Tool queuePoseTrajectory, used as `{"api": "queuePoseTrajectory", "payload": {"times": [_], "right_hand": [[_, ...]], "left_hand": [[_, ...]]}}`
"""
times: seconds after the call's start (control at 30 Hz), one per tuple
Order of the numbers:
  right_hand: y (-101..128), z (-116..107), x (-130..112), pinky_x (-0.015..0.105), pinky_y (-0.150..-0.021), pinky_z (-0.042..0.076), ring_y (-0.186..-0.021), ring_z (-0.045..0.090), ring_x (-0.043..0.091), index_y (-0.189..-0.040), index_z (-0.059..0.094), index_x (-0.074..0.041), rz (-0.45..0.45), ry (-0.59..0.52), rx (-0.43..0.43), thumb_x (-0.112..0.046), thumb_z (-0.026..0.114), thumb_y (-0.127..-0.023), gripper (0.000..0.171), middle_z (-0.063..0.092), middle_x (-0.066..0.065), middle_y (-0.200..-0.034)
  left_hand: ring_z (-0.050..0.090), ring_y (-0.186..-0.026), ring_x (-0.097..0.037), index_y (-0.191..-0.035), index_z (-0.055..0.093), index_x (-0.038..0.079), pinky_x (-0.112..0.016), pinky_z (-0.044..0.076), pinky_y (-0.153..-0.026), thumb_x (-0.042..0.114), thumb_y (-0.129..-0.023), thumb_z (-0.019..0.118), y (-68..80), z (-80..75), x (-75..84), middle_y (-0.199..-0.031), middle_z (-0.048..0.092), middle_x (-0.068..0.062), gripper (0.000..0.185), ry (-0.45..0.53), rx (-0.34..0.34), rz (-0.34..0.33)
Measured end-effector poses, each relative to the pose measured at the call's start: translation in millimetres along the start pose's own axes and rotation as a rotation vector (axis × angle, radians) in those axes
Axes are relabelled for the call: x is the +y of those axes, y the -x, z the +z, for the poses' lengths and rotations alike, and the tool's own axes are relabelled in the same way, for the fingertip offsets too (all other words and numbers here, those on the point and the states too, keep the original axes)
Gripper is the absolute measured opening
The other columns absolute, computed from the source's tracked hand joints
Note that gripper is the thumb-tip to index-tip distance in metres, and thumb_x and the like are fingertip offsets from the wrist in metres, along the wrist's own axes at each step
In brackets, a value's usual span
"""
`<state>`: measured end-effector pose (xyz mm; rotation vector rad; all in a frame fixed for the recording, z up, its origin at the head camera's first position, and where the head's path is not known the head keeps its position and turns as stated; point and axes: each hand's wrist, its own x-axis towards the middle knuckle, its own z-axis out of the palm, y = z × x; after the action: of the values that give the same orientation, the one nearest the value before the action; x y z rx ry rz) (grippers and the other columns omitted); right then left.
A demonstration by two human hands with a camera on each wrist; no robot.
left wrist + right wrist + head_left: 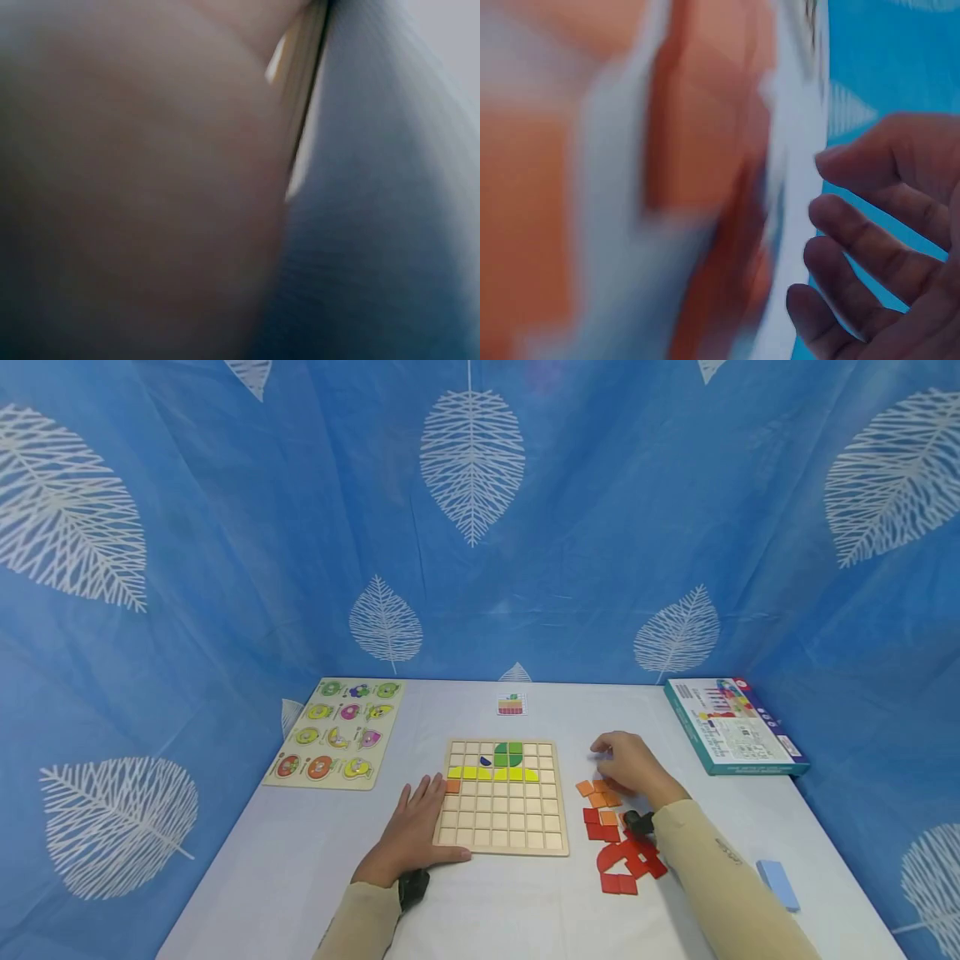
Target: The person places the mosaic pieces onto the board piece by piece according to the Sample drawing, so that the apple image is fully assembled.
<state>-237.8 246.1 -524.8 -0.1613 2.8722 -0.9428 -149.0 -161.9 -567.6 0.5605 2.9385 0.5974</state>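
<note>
Head view, nearest first: two sleeved forearms come up from the bottom edge onto the white table [300,860]. The left hand [415,833] lies flat with fingers straight on the lower left corner of the wooden grid board [504,827], steadying it and gripping nothing; a single orange tile [453,786] sits in the board's leftmost column just beside the fingertips. The right hand [633,766] hovers over the loose orange tiles [597,794], fingers curled downward; the right wrist view shows those fingers bent with an open gap and nothing visibly between them, though blur makes a pinched tile impossible to rule out. Closer to the body lies a cluster of red tiles [624,858], and a pale blue block [777,884] rests near the right table edge. On the board, a row of yellow tiles [491,772] runs beneath a green piece [507,754]. Farther off are a small pattern card [511,704], a fruit peg puzzle [337,732] to the left and a game box [731,726] to the right. The likeliest slip, in my judgement, is the right sleeve dragging across the red cluster and scattering it, or the left palm nudging the board so seated tiles jump their cells.
</note>
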Motion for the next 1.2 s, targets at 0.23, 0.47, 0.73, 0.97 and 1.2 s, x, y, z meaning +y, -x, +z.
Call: {"api": "queuePoseTrajectory", "payload": {"times": [0.23, 0.47, 0.73, 0.97, 1.2], "right_hand": [[11.7, -11.7, 29.4, 0.056, -0.097, 0.054, -0.109, 0.058, 0.037, -0.12, 0.072, -0.004, 0.092, -0.022, -0.049, -0.009, 0.078, -0.092, 0.029, 0.064, 0.018, -0.12], [15.0, -12.1, 35.6, 0.053, -0.095, 0.055, -0.106, 0.058, 0.035, -0.115, 0.073, -0.004, 0.103, -0.058, -0.054, -0.009, 0.079, -0.091, 0.025, 0.063, 0.016, -0.117], [15.7, -10.3, 36.1, 0.048, -0.091, 0.057, -0.1, 0.058, 0.033, -0.116, 0.071, -0.001, 0.102, -0.071, -0.037, -0.002, 0.077, -0.091, 0.026, 0.064, 0.015, -0.111], [16.7, -10.6, 34.7, 0.046, -0.088, 0.059, -0.095, 0.06, 0.03, -0.113, 0.072, -0.002, 0.091, -0.047, -0.011, -0.004, 0.08, -0.09, 0.025, 0.067, 0.011, -0.104], [12.3, -8.3, 29.9, 0.042, -0.085, 0.06, -0.092, 0.062, 0.027, -0.11, 0.072, -0.003, 0.065, -0.052, 0.007, -0.007, 0.081, -0.091, 0.021, 0.069, 0.008, -0.1]], "left_hand": [[0.015, -0.158, -0.035, -0.166, 0.027, 0.002, -0.057, 0.006, -0.125, 0.084, -0.071, 0.075, -1.3, 2.2, -1.2, -0.171, 0.024, -0.016, 0.135, -0.005, -0.003, -0.005], [0.014, -0.158, -0.034, -0.166, 0.026, 0.002, -0.057, 0.005, -0.125, 0.085, -0.071, 0.074, -1.3, 2.6, -1.4, -0.172, 0.023, -0.015, 0.135, -0.005, -0.003, 0.001], [0.015, -0.158, -0.034, -0.166, 0.027, 0.001, -0.057, 0.005, -0.125, 0.085, -0.071, 0.074, -1.3, 2.8, -1.4, -0.171, 0.024, -0.015, 0.136, -0.009, -0.002, -0.001], [0.015, -0.158, -0.035, -0.166, 0.027, 0.002, -0.057, 0.006, -0.125, 0.082, -0.072, 0.076, -0.3, 2.1, -0.4, -0.171, 0.024, -0.016, 0.133, -0.022, -0.001, 0.003], [0.016, -0.158, -0.036, -0.165, 0.028, 0.001, -0.058, 0.007, -0.125, 0.081, -0.072, 0.077, 0.4, 2.2, 0.3, -0.171, 0.025, -0.017, 0.132, -0.019, 0.002, 0.0]]}}
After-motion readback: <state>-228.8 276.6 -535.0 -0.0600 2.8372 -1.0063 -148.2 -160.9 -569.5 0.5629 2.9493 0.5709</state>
